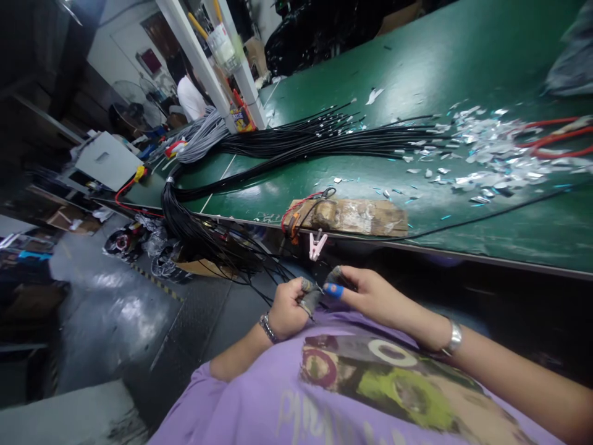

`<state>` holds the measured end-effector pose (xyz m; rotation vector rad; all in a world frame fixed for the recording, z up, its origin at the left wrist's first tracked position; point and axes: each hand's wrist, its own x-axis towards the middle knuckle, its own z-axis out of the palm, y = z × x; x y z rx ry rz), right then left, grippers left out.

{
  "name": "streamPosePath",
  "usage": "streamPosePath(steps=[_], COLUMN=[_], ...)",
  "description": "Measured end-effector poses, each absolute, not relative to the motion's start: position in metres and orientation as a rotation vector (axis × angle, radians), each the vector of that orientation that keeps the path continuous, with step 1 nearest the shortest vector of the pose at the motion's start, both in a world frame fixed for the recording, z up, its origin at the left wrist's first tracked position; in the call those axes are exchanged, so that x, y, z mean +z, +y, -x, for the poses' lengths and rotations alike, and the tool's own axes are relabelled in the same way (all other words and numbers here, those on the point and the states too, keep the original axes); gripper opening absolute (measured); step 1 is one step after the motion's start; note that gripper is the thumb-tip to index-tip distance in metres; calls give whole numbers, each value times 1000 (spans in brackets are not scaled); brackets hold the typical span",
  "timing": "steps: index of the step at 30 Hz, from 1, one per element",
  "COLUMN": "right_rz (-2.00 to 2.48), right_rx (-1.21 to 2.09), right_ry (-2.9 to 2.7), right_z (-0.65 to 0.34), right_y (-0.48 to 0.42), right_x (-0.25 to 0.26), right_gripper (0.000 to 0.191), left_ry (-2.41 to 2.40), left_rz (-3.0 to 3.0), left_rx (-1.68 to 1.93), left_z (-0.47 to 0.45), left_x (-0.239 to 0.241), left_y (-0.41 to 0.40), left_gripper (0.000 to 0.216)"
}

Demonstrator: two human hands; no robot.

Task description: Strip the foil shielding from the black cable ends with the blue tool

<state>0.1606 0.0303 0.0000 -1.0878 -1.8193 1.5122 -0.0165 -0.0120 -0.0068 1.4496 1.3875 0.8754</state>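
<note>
My left hand [290, 307], with grey finger covers, is closed in front of my shirt. Thin black cables run up behind it from the left, and one appears to end in its fingers, where a short pale tip shows. My right hand [370, 295] is closed in a pinch just to the right, its fingertips almost at that tip. It has a blue wrap [333, 289] on one digit; what it pinches is too small to make out. Above both hands, a pink clip [317, 246] hangs at the table edge beside a worn wooden block [361, 216].
Long bundles of black cable [296, 148] lie across the green table [463, 68] and droop over its front edge. Foil scraps [491, 148] are strewn at right near a red cord [556, 145]. A white post [199, 55] stands behind; a person [191, 97] is farther back.
</note>
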Motion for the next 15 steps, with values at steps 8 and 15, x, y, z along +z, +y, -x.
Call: streamPosePath(steps=[8, 15], right_rz=[862, 783], right_rx=[1270, 1274], right_ry=[-1999, -1932], right_z=[-161, -165], right_y=[29, 29], right_x=[7, 7], right_gripper=[13, 12], left_ry=[1143, 1020], left_rz=[-1135, -1133], left_rx=[532, 421], left_z=[26, 30], left_x=[-2, 3], left_y=[0, 16], left_gripper=[58, 61])
